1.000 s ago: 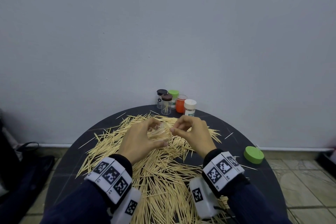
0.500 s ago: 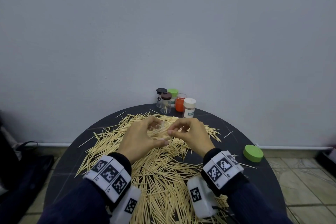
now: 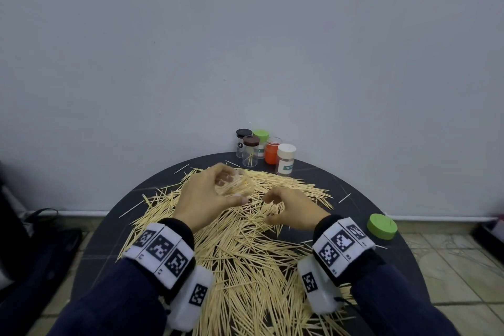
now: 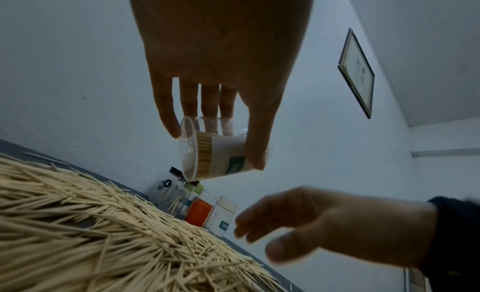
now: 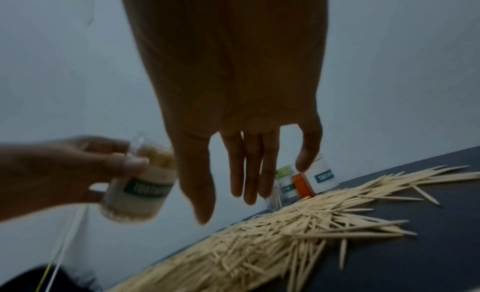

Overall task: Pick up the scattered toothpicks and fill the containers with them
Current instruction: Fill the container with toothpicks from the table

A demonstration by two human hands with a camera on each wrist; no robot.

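- Since half a second ago, right hand (image 3: 290, 209) has dropped away from the jar toward the toothpicks (image 3: 245, 248), lower centre of the head view.
- Left hand (image 3: 203, 199), fingers wrapped round the clear container (image 4: 218, 150), tilts it mouth-sideways, probably for easy loading.
- Right fingers hang loosely spread, holding nothing.
- Capped jars (image 3: 264, 150) stand at the table (image 3: 354, 194) rear; a green lid (image 3: 381, 226) lies at right.
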